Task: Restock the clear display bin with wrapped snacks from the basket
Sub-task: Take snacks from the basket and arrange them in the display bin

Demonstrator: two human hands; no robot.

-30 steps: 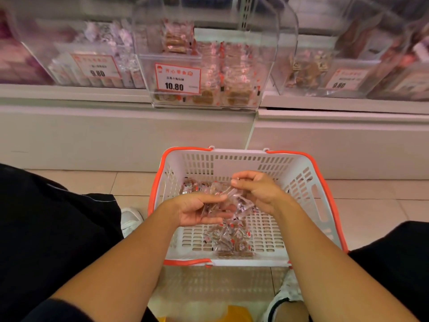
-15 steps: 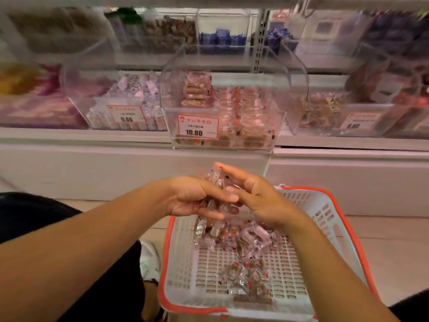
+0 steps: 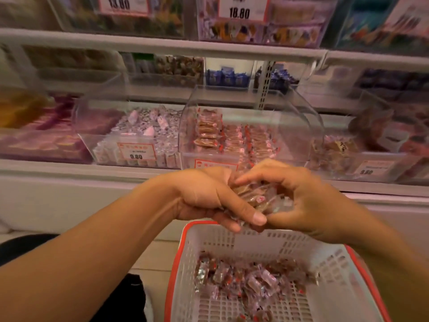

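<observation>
Both forearms entered from the lower corners and met at frame centre. The left hand (image 3: 204,196) was turned thumb-up, its fingers curled under and its thumb laid across a bundle of clear-wrapped brown snacks (image 3: 257,198). The right hand (image 3: 299,201) cupped the same bundle from 3 o'clock, index finger arched over the top and thumb meeting the left thumb below; both hands were thus closed round the bundle, which hung above the far rim of the basket and just in front of the bin.

At 6 o'clock of the hands stood a white slotted plastic basket with an orange rim (image 3: 185,252); a loose heap of similar wrapped snacks (image 3: 250,282) lay on its floor.

At 12 o'clock of the hands, on the lowest shelf, sat the clear plastic display bin with a curved raised lid (image 3: 290,117), holding rows of red-and-clear wrapped brown snacks (image 3: 232,138). At its 9 o'clock a second clear bin (image 3: 104,145) held pale wrapped sweets behind a 9.80 price label (image 3: 136,152). Upper shelves carried further bins, blurred, with labels reading 13.00 (image 3: 119,4) and 18.80 (image 3: 239,13).
</observation>
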